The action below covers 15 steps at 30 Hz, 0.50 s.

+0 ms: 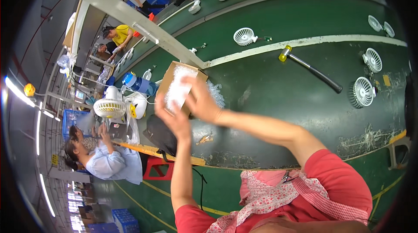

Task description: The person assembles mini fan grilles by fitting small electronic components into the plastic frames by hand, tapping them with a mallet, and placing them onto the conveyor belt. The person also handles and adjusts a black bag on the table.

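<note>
An open cardboard box (200,74) filled with small whitish pieces stands left of centre on the green workbench (270,115). My left hand (173,119) is at the near left side of the box, its fingers over the pieces. From the right my right hand (203,101) reaches across the near right edge, fingertips above the contents. Both hands are blurred by motion, so whether either holds a piece cannot be made out. Beside the box, partly behind my right hand, lies a heap of small clear pieces (216,93).
A yellow-headed hammer (310,68) lies at the right, near several white fan parts (363,91). Beyond a pale rail, a green conveyor carries another fan part (244,37). A dark bag (160,133), a white fan (109,107) and a blue bottle (140,84) stand left. Other people work farther left.
</note>
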{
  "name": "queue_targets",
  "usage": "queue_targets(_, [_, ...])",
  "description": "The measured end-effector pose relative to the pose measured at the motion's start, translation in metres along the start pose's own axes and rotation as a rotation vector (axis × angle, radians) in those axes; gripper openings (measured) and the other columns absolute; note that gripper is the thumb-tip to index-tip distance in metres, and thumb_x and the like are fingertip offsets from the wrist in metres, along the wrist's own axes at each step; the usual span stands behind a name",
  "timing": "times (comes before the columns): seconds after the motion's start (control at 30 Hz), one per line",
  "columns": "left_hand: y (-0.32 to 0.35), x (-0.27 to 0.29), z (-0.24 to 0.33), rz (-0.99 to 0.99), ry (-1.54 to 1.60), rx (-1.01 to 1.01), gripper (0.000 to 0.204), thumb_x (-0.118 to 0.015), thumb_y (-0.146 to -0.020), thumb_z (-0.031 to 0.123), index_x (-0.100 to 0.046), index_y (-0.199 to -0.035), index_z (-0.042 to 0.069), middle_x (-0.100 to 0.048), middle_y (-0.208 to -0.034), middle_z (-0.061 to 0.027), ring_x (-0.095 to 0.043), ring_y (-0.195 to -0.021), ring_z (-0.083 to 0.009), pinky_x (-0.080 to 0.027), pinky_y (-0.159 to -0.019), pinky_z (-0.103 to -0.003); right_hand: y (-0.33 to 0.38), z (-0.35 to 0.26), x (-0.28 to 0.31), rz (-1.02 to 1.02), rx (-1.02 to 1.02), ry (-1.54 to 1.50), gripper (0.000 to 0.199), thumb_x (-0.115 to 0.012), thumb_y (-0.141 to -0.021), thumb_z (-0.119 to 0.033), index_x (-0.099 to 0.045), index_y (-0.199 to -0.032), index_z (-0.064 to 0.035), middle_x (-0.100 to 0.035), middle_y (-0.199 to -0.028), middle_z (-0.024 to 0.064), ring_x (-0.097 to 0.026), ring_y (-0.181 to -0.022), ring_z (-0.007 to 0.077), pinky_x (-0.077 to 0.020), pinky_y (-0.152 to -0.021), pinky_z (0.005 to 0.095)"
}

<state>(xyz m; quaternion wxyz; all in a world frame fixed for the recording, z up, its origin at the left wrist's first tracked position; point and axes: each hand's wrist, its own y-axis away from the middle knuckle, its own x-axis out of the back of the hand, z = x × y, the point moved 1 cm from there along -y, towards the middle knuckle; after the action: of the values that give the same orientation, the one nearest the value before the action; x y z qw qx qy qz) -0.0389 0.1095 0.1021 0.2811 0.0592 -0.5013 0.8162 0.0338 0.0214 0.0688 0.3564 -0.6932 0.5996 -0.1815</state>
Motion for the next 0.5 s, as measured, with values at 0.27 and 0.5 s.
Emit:
queue_targets(0.27, [0.098, -0.149, 0.082, -0.410, 0.398, -0.171, 0.039, -0.064, -0.075, 0.001, -0.058, -0.114, 0.002, -0.056, -0.118, -0.0199, -0.051, -0.114, -0.0385, -0.041, -0.100, -0.047, -0.093, 0.169, 0.198, -0.279, -0.034, 1.052, 0.057, -0.067, -0.078, -0.013, -0.054, -0.133, -0.0067, -0.053, -0.136, 0.0234, -0.047, -0.130, 0.0413, -0.0421, -0.105, 0.0498])
queue_targets(0.5, [0.124, -0.162, 0.073, -0.647, 0.360, -0.305, 0.038, -0.067, -0.086, 0.010, -0.055, -0.121, 0.000, -0.051, -0.130, -0.0179, -0.045, -0.126, -0.0357, -0.036, -0.109, -0.047, -0.106, 0.233, 0.270, -0.594, -0.211, 1.236, 0.055, -0.067, -0.088, -0.028, -0.051, -0.138, -0.0132, -0.060, -0.120, 0.0231, -0.059, -0.112, 0.0419, -0.0474, -0.091, 0.0563])
